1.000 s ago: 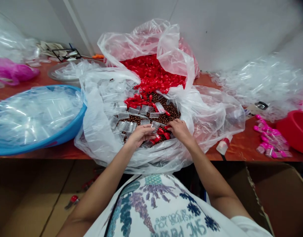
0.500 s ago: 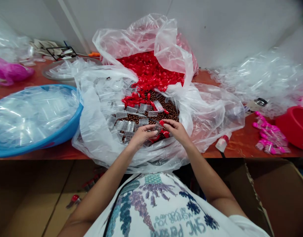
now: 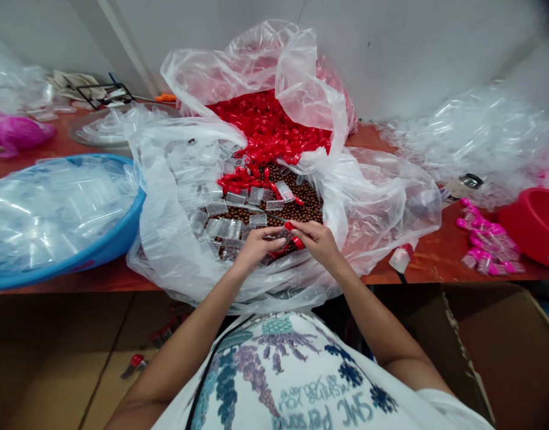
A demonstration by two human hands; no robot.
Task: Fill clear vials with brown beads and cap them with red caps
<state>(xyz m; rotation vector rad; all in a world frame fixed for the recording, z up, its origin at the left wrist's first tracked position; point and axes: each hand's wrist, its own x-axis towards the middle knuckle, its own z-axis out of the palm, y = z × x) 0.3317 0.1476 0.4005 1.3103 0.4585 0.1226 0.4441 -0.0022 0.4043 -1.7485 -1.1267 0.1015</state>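
My left hand is closed on a small clear plastic container, pinched between thumb and fingers. Against the container's right end, my right hand pinches a red plastic cap. The fingers partly hide both pieces. Below and around the hands lie small brown beads in a white plastic bag. Clear containers and loose red caps rest on the beads. Behind them, a bag opens onto a heap of red caps.
At left, a blue basin holds clear plastic pieces. Clear plastic pieces are heaped at right, near pink-capped filled containers and a red bowl. An open cardboard box stands below the table edge.
My right hand has shifted slightly left, bringing the red cap closer to the clear container. My left hand stays nearly still, and the view has moved slightly.
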